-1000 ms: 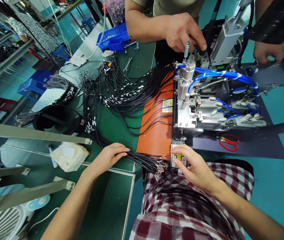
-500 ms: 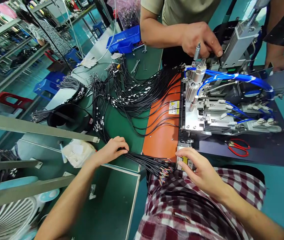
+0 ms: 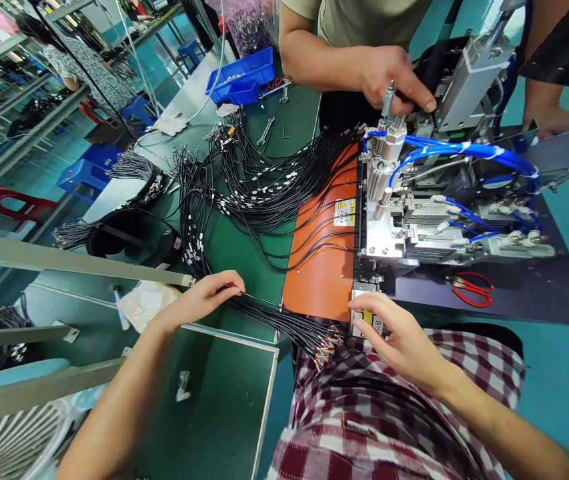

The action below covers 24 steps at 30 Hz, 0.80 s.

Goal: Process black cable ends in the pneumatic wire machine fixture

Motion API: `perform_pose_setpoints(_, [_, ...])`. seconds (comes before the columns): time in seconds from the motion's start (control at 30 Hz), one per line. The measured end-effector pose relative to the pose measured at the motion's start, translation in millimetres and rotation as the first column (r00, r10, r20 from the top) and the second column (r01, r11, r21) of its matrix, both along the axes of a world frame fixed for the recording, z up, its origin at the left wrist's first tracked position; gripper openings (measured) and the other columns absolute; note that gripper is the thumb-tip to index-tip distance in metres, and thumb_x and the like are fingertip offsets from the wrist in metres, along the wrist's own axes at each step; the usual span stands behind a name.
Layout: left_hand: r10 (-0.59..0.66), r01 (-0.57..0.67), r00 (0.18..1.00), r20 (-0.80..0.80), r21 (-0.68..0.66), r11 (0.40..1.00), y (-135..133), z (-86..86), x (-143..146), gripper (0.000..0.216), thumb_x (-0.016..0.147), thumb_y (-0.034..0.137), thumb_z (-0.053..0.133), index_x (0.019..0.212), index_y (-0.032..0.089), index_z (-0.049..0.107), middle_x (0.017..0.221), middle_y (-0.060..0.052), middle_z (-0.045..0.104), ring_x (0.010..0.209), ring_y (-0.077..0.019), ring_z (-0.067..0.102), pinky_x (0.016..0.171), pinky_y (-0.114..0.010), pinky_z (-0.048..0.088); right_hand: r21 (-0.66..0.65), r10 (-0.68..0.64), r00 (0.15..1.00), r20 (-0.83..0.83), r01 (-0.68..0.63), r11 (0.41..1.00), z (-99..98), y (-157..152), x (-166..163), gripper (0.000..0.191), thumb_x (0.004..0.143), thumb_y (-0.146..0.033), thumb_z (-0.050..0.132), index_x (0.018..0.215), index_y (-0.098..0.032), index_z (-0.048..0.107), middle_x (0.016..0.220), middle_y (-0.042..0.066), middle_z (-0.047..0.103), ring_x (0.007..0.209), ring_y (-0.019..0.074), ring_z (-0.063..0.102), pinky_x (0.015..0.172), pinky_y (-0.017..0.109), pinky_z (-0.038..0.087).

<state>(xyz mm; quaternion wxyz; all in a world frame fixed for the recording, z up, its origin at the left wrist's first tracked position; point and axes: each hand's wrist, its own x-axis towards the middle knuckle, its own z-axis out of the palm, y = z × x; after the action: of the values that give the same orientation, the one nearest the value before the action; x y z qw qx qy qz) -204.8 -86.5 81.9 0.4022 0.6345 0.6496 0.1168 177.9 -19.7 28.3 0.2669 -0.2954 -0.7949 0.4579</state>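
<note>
My left hand (image 3: 217, 295) pinches one thin black cable, which runs from its fingertips toward the orange plate (image 3: 317, 293). Just below lies a bundle of black cables (image 3: 279, 321), its stripped ends showing coloured wires over the table edge. My right hand (image 3: 397, 333) has its thumb and fingers apart and holds nothing. It hovers beside a small box with a yellow label (image 3: 371, 317) at the machine's near corner. More black cables with white tags (image 3: 259, 190) curve across the green mat and over the orange plate into the metal machine (image 3: 389, 233).
A co-worker's hand (image 3: 394, 77) touches the machine's far side. Red-handled scissors (image 3: 471, 290) lie on the dark surface at right. A blue bin (image 3: 244, 77), a wrench (image 3: 265, 131) and a black round container (image 3: 134, 237) stand or lie beyond the cables. A metal bar (image 3: 89, 260) crosses at left.
My left hand has risen slightly and shifted left off the bundle, with a single cable now stretched from its fingertips. My right hand stays nearly still, and the view has shifted a little.
</note>
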Motion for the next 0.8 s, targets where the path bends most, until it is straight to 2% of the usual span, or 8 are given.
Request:
perform_pose_setpoints(0.1, [0.166,-0.172,0.981,0.101,0.055,0.984,-6.8,10.4,-4.8,0.023,0.092,0.041,0.048,0.096,0.021,0.058,0.089,-0.003,0.060,0.087,-0.0182,0.059,0.080,-0.029,0.046,-0.079,-0.059,0.998,-0.032,0.056,0.995,0.7,-1.1,-9.8,0.032,0.093,-0.022,0.053,0.124,-0.023,0.051,0.115,0.009,0.060,0.097,0.0183,0.061,0.087,0.036,0.050])
perform_pose_setpoints(0.23, [0.163,-0.171,0.982,0.093,0.085,0.982,-7.0,1.4,-3.0,0.024,0.092,0.042,0.047,0.095,0.020,0.057,0.083,-0.003,0.060,0.081,-0.0171,0.058,0.076,-0.029,0.046,-0.326,-0.025,0.986,-0.167,-0.032,0.945,1.2,-5.5,-34.6,0.061,0.088,-0.025,0.060,0.142,-0.024,0.031,0.119,0.010,0.060,0.081,0.0136,0.065,0.077,0.032,0.056])
perform_pose_setpoints(0.4, [0.016,-0.002,0.996,-0.090,0.153,0.988,5.6,-11.8,39.9,0.027,0.095,0.041,0.039,0.099,0.019,0.054,0.087,-0.004,0.061,0.082,-0.0178,0.058,0.077,-0.032,0.046,-0.439,-0.107,0.976,-0.191,0.013,0.899,-0.1,-6.6,-48.8,0.017,0.090,-0.024,0.057,0.106,-0.020,0.062,0.091,0.004,0.069,0.081,0.0156,0.069,0.075,0.030,0.055])
perform_pose_setpoints(0.5, [-0.125,0.196,0.958,-0.258,0.273,0.942,19.4,-6.1,100.3,0.029,0.093,0.038,0.047,0.115,0.019,0.053,0.113,-0.010,0.062,0.107,-0.0248,0.055,0.095,-0.041,0.040,-0.456,-0.174,0.967,-0.184,0.072,0.887,6.7,-1.9,-38.7,0.016,0.089,-0.023,0.058,0.105,-0.020,0.061,0.088,0.003,0.070,0.079,0.0154,0.069,0.072,0.029,0.056])
perform_pose_setpoints(0.57, [-0.264,0.321,0.940,-0.217,0.295,0.900,29.9,-1.9,142.9,0.030,0.094,0.033,0.044,0.119,0.019,0.052,0.115,-0.011,0.062,0.105,-0.0254,0.057,0.093,-0.041,0.041,-0.459,-0.204,0.959,-0.195,0.094,0.884,14.2,2.1,-27.1,0.019,0.088,-0.023,0.061,0.106,-0.021,0.058,0.089,0.003,0.070,0.081,0.0156,0.069,0.072,0.029,0.056])
perform_pose_setpoints(0.63, [-0.328,0.335,0.942,-0.074,0.268,0.903,38.1,-1.7,175.3,0.027,0.097,0.029,0.037,0.120,0.020,0.050,0.110,-0.009,0.064,0.095,-0.0220,0.060,0.084,-0.035,0.044,-0.474,-0.249,0.945,-0.213,0.123,0.872,20.0,5.0,-14.3,0.020,0.085,-0.024,0.065,0.103,-0.020,0.058,0.088,0.003,0.069,0.081,0.0152,0.068,0.074,0.029,0.055])
perform_pose_setpoints(0.73, [-0.274,0.243,0.946,0.176,0.180,0.953,42.2,-9.4,197.1,0.026,0.099,0.028,0.034,0.121,0.024,0.046,0.102,-0.004,0.065,0.086,-0.0166,0.062,0.075,-0.026,0.044,-0.567,-0.333,0.915,-0.227,0.154,0.809,19.7,6.4,2.1,0.021,0.080,-0.027,0.071,0.097,-0.019,0.061,0.084,0.002,0.068,0.077,0.0145,0.067,0.072,0.028,0.055])
perform_pose_setpoints(0.8, [-0.186,0.162,0.953,0.238,0.116,0.980,41.6,-15.1,199.6,0.023,0.098,0.030,0.036,0.117,0.025,0.047,0.091,-0.001,0.064,0.076,-0.0151,0.060,0.069,-0.025,0.042,-0.651,-0.376,0.900,-0.221,0.151,0.744,14.8,6.6,8.3,0.019,0.079,-0.030,0.072,0.091,-0.018,0.063,0.079,0.002,0.067,0.071,0.0138,0.065,0.067,0.027,0.054])
